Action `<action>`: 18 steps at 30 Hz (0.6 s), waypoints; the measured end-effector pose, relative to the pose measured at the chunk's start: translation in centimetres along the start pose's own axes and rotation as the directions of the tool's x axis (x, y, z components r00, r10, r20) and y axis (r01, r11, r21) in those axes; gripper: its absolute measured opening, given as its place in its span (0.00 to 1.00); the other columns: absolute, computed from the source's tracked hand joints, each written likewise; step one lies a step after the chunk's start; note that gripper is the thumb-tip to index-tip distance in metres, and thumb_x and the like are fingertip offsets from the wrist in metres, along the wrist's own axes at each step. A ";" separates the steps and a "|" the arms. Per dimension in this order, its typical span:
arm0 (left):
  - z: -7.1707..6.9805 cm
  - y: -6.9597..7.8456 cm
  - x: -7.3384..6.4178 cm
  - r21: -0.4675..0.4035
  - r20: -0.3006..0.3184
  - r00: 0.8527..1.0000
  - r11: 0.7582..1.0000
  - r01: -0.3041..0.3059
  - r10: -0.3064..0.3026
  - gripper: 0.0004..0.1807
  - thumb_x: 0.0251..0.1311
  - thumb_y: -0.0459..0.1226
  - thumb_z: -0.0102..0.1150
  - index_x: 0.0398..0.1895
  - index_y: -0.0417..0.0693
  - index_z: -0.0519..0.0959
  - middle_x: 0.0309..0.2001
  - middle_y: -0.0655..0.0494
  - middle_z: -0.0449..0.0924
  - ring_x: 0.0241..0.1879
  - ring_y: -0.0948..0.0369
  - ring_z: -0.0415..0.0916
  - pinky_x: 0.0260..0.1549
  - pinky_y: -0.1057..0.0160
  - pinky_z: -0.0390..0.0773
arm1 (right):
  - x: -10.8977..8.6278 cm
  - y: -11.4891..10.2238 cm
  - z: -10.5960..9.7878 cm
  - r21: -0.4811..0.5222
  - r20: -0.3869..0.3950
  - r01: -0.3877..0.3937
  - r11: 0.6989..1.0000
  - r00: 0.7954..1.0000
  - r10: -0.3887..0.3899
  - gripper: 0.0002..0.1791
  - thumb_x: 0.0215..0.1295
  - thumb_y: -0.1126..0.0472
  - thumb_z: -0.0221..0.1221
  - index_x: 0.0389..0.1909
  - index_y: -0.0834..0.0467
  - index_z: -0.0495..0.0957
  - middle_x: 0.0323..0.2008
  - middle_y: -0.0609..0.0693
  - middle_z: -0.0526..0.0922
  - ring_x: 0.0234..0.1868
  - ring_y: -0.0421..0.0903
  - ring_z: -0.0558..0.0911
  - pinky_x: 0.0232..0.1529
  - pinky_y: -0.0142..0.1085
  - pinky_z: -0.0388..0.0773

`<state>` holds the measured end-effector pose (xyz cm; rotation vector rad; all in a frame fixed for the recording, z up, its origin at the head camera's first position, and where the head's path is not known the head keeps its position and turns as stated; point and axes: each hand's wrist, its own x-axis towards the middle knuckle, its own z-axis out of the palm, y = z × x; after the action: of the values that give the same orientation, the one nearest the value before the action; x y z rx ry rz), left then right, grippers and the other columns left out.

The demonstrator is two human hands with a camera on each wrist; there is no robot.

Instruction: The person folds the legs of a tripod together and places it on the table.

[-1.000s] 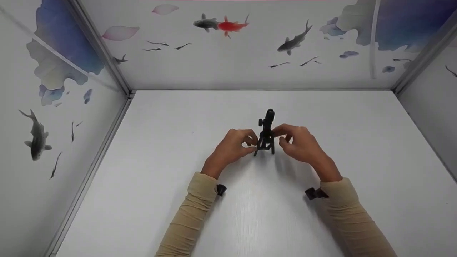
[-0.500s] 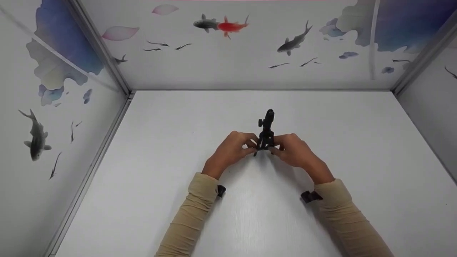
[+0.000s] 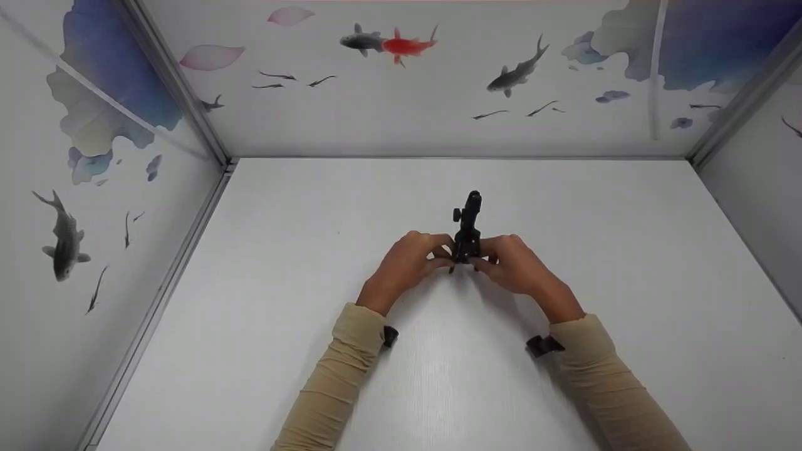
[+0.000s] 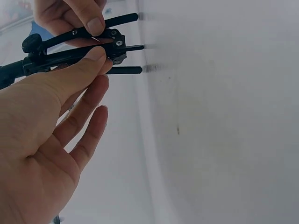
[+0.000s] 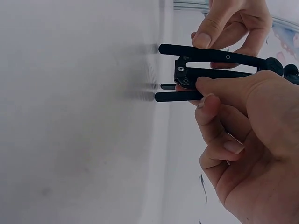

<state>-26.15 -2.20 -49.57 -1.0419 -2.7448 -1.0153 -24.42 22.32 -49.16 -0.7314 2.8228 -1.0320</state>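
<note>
A small black tripod [image 3: 469,216] stands upright on the white table, its head up and a knob on its left side. My left hand [image 3: 404,263] pinches the left leg low down between thumb and forefinger. On the other side, my right hand [image 3: 515,266] pinches the right leg the same way. In the left wrist view the legs [image 4: 122,19] run almost side by side, with a centre brace between them and their tips close to the table. The right wrist view shows the brace [image 5: 183,70] beside my right thumb.
The white table [image 3: 301,207] is enclosed by white panels; the back wall [image 3: 438,125] and left wall [image 3: 125,282] carry painted fish and leaves. Dark camera mounts [image 3: 544,346] hang at both wrists.
My right hand has moved inward and closed its fingers on the right leg. The tripod's legs have drawn slightly closer together; my left hand has barely shifted.
</note>
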 end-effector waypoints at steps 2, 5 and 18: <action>0.1 0.0 0.0 0.032 -0.009 1.000 0.999 0.001 0.000 0.11 0.65 0.40 0.75 0.49 0.56 0.90 0.43 0.60 0.95 0.52 0.59 0.91 0.58 0.54 0.83 | 0.0 0.0 0.0 0.007 -0.001 -0.001 1.000 1.000 0.001 0.10 0.73 0.65 0.68 0.51 0.55 0.93 0.37 0.50 0.94 0.28 0.41 0.79 0.29 0.32 0.73; 0.3 0.1 0.0 0.099 -0.030 1.000 0.995 -0.002 0.005 0.11 0.65 0.42 0.75 0.49 0.57 0.89 0.43 0.62 0.95 0.49 0.59 0.91 0.53 0.54 0.85 | 0.0 0.0 0.1 0.009 -0.005 0.002 1.000 1.000 -0.002 0.10 0.73 0.65 0.68 0.50 0.54 0.93 0.39 0.50 0.94 0.29 0.41 0.80 0.30 0.32 0.73; 0.3 0.7 -0.1 0.109 -0.027 0.999 0.994 0.028 -0.026 0.10 0.67 0.42 0.74 0.49 0.55 0.88 0.44 0.60 0.95 0.47 0.56 0.88 0.48 0.52 0.84 | 0.0 0.1 -0.4 0.011 0.048 0.030 1.000 0.998 -0.030 0.12 0.73 0.67 0.68 0.53 0.54 0.92 0.44 0.49 0.95 0.34 0.42 0.83 0.36 0.34 0.77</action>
<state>-25.57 -1.65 -49.46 -0.9714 -2.7654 -0.8631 -24.49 22.61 -48.94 -0.7890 2.7722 -1.0174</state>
